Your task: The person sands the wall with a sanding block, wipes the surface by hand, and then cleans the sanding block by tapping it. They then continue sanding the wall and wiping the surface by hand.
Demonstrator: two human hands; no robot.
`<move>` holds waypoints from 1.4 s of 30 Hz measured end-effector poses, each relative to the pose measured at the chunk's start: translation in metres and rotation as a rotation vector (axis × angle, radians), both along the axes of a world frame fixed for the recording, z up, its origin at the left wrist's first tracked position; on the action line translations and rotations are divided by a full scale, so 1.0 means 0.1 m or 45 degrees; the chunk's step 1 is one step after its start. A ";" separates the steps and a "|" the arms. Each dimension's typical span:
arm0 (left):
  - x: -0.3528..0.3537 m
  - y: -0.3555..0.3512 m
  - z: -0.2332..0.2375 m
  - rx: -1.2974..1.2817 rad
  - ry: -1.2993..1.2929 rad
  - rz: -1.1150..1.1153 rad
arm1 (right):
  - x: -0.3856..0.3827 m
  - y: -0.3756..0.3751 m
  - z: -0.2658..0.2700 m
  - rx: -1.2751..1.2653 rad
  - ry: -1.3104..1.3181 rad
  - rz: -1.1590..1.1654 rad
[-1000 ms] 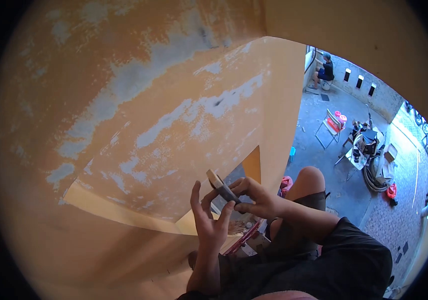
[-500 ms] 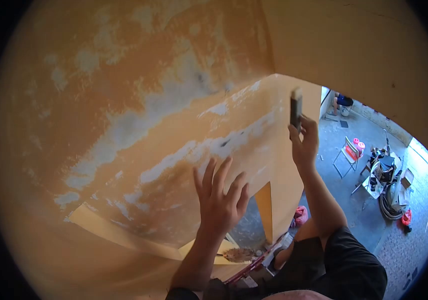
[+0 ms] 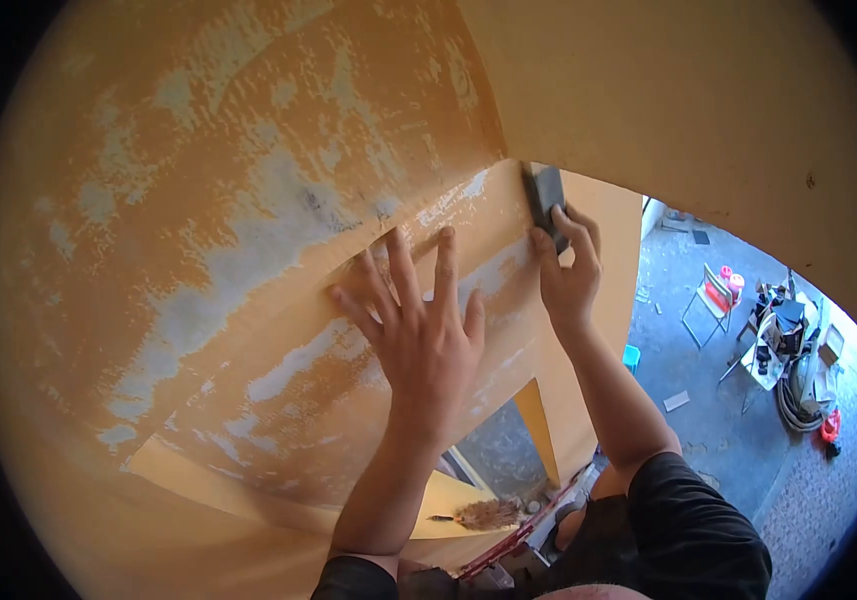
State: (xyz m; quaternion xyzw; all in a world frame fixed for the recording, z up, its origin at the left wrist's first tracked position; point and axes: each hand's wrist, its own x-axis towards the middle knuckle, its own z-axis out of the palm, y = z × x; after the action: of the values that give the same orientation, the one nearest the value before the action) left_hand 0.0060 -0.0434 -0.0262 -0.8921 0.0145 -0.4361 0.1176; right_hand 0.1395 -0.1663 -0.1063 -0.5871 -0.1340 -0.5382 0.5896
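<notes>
My left hand lies with spread fingers against the orange wall, which is blotched with pale whitish patches. Its fingertips reach the crease where the wall changes angle. My right hand grips a dark grey rectangular sanding block between thumb and fingers. The block is held close to the wall near the upper corner, below the plain overhead surface; whether its far face touches the wall cannot be made out. A whitish streak runs just left of the block.
Below lies a ledge with a feathery brown duster on it and a red rail beside it. Far down on the grey floor stand a folding chair, a cluttered chair and a coiled hose.
My right hand has brought the sanding block left and nearer the wall corner. My left hand has moved up, its fingers now against the wall. The view has shifted slightly.
</notes>
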 end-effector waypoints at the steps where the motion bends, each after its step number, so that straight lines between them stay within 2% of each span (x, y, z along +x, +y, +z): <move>1: 0.02 0.01 -0.02 0.019 -0.034 0.043 | -0.01 0.02 -0.06 -0.020 -0.025 -0.008; 4: 0.06 -0.01 -0.03 0.020 -0.099 0.105 | -0.02 0.01 -0.08 -0.089 -0.012 -0.023; 8: 0.01 -0.07 0.00 0.005 -0.053 0.124 | -0.01 0.03 0.28 0.087 0.032 0.081; 12: -0.12 -0.06 0.08 0.043 0.052 0.158 | -0.05 0.04 -0.28 -0.087 0.022 0.077; 13: -0.12 -0.07 0.10 0.037 0.046 0.170 | -0.03 0.02 -0.10 -0.126 -0.045 0.009; 16: -0.17 -0.08 0.13 0.099 0.114 0.205 | -0.09 -0.03 0.40 0.063 0.094 0.174; 19: -0.21 -0.08 0.16 0.030 0.130 0.159 | -0.15 0.06 -0.06 -0.041 0.096 0.103; 23: -0.19 -0.08 0.14 0.044 0.129 0.175 | -0.08 -0.02 0.15 -0.087 0.085 0.110; 30: -0.21 -0.04 0.15 -0.004 0.200 0.156 | -0.03 0.04 -0.12 -0.134 0.002 0.027; 32: -0.21 -0.03 0.13 0.072 0.208 0.184 | -0.05 0.01 0.29 -0.038 0.018 0.053; 35: -0.22 -0.06 0.15 0.021 0.248 0.161 | -0.06 0.07 0.07 -0.017 -0.006 0.030; 37: -0.20 -0.04 0.17 -0.015 0.228 0.145 | -0.13 0.08 -0.16 -0.117 0.121 -0.011; 40: -0.21 -0.05 0.13 0.033 0.257 0.157 | -0.03 0.03 0.25 -0.051 0.079 0.017; 41: -0.20 -0.07 0.13 0.020 0.235 0.155 | -0.04 0.04 0.38 0.059 0.073 0.098; 42: -0.21 -0.07 0.14 0.004 0.215 0.150 | -0.05 0.05 0.29 0.060 0.092 0.093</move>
State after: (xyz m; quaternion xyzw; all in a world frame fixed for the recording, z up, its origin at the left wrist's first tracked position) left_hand -0.0146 -0.0506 -0.0127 -0.9248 -0.0275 -0.3516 0.1427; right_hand 0.1347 -0.1614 -0.0773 -0.5870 -0.1211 -0.4977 0.6269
